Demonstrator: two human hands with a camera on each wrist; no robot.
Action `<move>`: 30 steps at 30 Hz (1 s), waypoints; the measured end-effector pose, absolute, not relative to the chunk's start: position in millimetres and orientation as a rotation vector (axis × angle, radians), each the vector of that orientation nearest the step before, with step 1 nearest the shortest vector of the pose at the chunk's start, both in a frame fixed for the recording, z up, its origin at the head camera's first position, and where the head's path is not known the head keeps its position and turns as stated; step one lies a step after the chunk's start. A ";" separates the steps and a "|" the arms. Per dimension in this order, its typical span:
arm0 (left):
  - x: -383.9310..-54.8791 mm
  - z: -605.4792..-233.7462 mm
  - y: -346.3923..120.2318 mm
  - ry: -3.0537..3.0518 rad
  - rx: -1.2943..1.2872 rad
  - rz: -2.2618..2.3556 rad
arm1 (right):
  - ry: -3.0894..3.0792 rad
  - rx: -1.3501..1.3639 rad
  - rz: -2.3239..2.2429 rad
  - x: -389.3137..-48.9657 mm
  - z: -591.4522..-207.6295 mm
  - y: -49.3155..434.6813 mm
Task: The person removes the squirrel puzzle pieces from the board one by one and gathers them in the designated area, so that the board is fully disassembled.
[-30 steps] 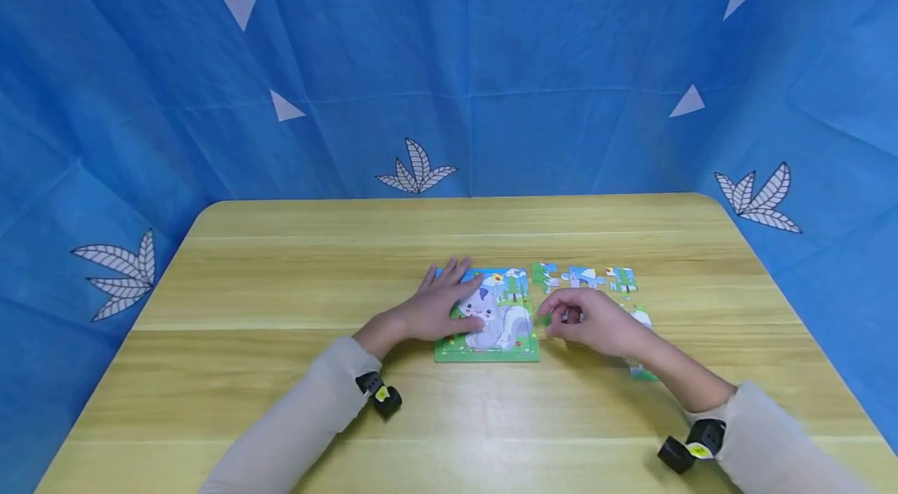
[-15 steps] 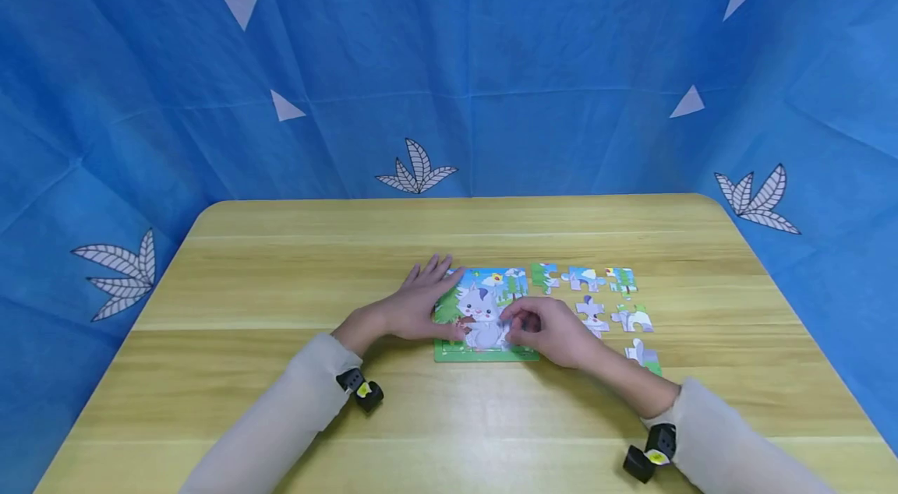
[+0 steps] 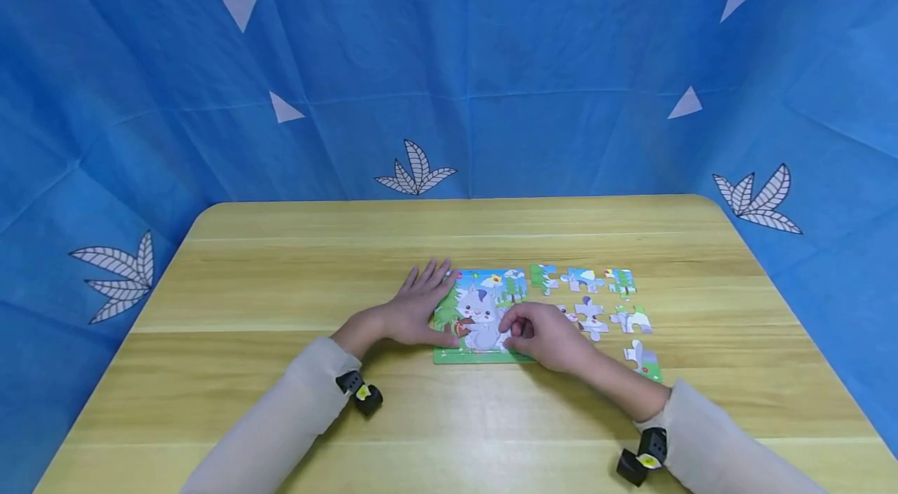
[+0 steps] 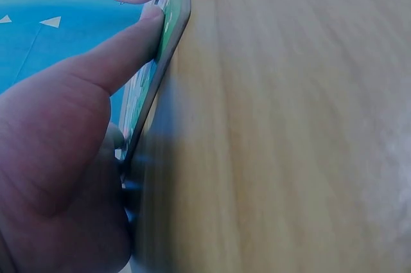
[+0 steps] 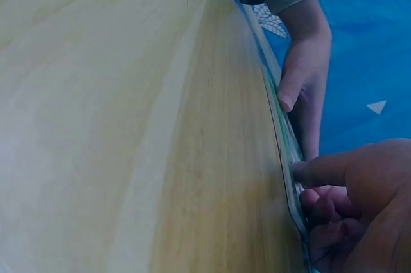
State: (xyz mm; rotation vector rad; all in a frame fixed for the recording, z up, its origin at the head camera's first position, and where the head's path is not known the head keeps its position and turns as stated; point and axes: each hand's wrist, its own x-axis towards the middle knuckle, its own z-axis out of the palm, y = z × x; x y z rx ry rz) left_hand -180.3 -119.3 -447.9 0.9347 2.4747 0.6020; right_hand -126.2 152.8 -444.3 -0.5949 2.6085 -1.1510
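A squirrel jigsaw puzzle board (image 3: 480, 358) with a green lower border lies on the wooden table. My left hand (image 3: 415, 311) rests along its left side, fingers spread and thumb lying across the lower left part. In the left wrist view, that thumb (image 4: 122, 54) presses on the board's surface. Over the board's right side, my right hand (image 3: 547, 334) has its thumb and fingers curled together, pinching a puzzle piece mostly hidden by them. The right wrist view shows the right thumb (image 5: 321, 169) down at the board, with the other fingers bent beside it.
Several loose puzzle pieces lie right of the board: a back row with a tree piece (image 3: 620, 281), a middle row with a grey piece (image 3: 592, 316), and a grey-and-green piece (image 3: 641, 359) nearer the front. A blue curtain (image 3: 561, 73) hangs behind the table.
My right hand has moved left from beside the board onto its right side, uncovering loose pieces. My left hand has shifted slightly left, its thumb lower on the board.
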 end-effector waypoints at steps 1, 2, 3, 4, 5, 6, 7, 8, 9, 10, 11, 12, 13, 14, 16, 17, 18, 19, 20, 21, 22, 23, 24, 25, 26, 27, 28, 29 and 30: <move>-180.3 -447.8 -119.2 2.472 0.933 0.601 | 2.614 -0.594 -1.145 -126.0 -444.4 152.2; -180.2 -447.9 -119.3 2.469 0.931 0.599 | 2.619 -0.602 -1.140 -126.0 -444.5 151.8; -180.1 -447.7 -119.3 2.466 0.929 0.599 | 2.626 -0.600 -1.130 -126.0 -444.7 151.3; -179.9 -447.4 -119.2 2.464 0.924 0.599 | 2.632 -0.598 -1.121 -126.0 -444.9 150.9; -179.9 -447.1 -119.1 2.461 0.921 0.598 | 2.638 -0.596 -1.111 -126.0 -445.1 150.7; -179.9 -446.7 -118.9 2.457 0.916 0.598 | 2.643 -0.594 -1.099 -126.1 -445.3 150.5; -179.9 -446.2 -118.8 2.455 0.912 0.596 | 2.647 -0.595 -1.088 -126.1 -445.3 150.3; -179.9 -445.9 -118.7 2.452 0.909 0.595 | 2.651 -0.596 -1.076 -126.2 -445.1 150.2; -179.9 -445.0 -118.5 2.450 0.903 0.593 | 2.653 -0.589 -1.064 -126.1 -444.9 149.8; -179.9 -444.4 -118.5 2.449 0.899 0.592 | 2.656 -0.589 -1.055 -126.2 -444.5 149.6; -180.0 -444.0 -118.4 2.448 0.898 0.589 | 2.660 -0.588 -1.046 -126.3 -444.0 149.4; -180.2 -443.7 -118.4 2.448 0.895 0.587 | 2.662 -0.587 -1.039 -126.4 -443.5 149.1; -180.3 -443.7 -118.5 2.449 0.893 0.582 | 2.663 -0.584 -1.034 -126.5 -443.1 148.9; -180.5 -443.6 -118.6 2.449 0.890 0.579 | 2.663 -0.580 -1.031 -126.5 -442.5 148.6; -180.8 -443.9 -118.7 2.448 0.886 0.581 | 2.662 -0.570 -1.029 -126.4 -442.0 148.3; -181.0 -444.3 -118.7 2.447 0.885 0.582 | 2.663 -0.564 -1.026 -126.3 -441.8 148.1; -181.1 -444.7 -118.8 2.445 0.882 0.584 | 2.662 -0.561 -1.025 -126.0 -441.9 148.0; -181.1 -444.8 -118.8 2.443 0.880 0.587 | 2.661 -0.560 -1.025 -125.8 -441.9 147.9; -181.1 -444.9 -118.8 2.441 0.878 0.589 | 2.661 -0.559 -1.027 -125.5 -441.9 147.8; -181.1 -445.1 -118.6 2.440 0.877 0.593 | 2.662 -0.561 -1.028 -125.3 -442.2 147.8; -181.1 -445.3 -118.6 2.440 0.875 0.591 | 2.665 -0.563 -1.030 -125.1 -442.4 147.6; -180.9 -445.2 -118.6 2.440 0.873 0.590 | 2.668 -0.565 -1.035 -124.9 -442.7 147.5; -180.8 -445.1 -118.5 2.440 0.871 0.590 | 2.670 -0.569 -1.046 -124.7 -443.1 147.5; -180.8 -445.1 -118.5 2.440 0.870 0.590 | 2.673 -0.566 -1.060 -124.6 -443.4 147.5; -180.9 -445.2 -118.5 2.440 0.871 0.588 | 2.676 -0.564 -1.074 -124.4 -443.7 147.6; -180.9 -445.1 -118.3 2.440 0.873 0.587 | 2.682 -0.560 -1.087 -124.3 -444.1 147.7; -181.0 -445.2 -118.3 2.440 0.875 0.585 | 2.687 -0.556 -1.101 -124.2 -444.3 147.9; -181.1 -445.2 -118.3 2.439 0.876 0.587 | 2.691 -0.551 -1.115 -124.1 -444.6 148.2; -181.2 -445.2 -118.2 2.439 0.877 0.586 | 2.694 -0.548 -1.127 -124.1 -444.8 148.4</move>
